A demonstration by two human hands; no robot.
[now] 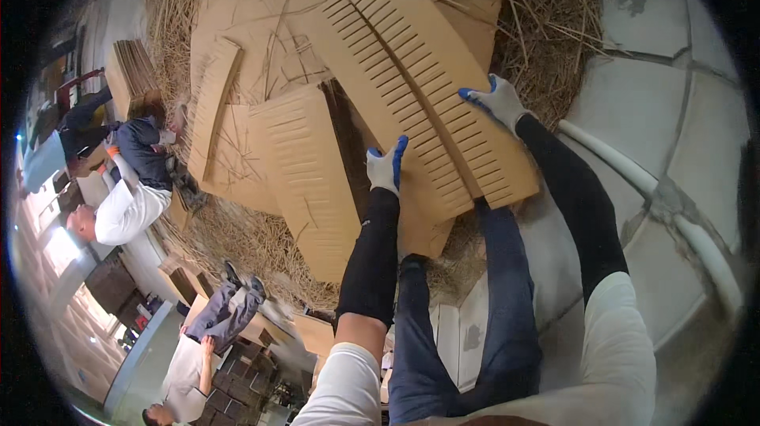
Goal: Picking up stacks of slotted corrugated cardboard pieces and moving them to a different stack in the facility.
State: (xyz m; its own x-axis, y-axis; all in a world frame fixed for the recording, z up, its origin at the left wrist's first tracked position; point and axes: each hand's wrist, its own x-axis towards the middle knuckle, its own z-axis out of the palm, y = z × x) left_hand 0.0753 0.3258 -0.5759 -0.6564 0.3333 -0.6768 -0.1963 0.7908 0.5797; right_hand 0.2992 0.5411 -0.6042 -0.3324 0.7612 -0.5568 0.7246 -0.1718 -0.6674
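A long tan cardboard sheet (445, 89) lies slanted in front of me, with rows of cut slots along both sides of a dark lengthwise fold or gap. My left hand (385, 166), in a pale glove with blue fingertips, grips its left edge. On the right edge, my right hand (497, 103) holds the sheet with a thumb on top; its other fingers are mostly hidden. Left of the sheet stands a stack of similar slotted cardboard (305, 165). A narrow curved cardboard piece (218, 105) rests farther left.
Flat cardboard (261, 18) scattered with straw lies beneath, ringed by a straw heap (546, 38). A pale pipe (613, 158) runs along the slab floor (641, 101) at right. Two people sit at left, one in a white shirt (131, 212), near another cardboard stack (133, 77).
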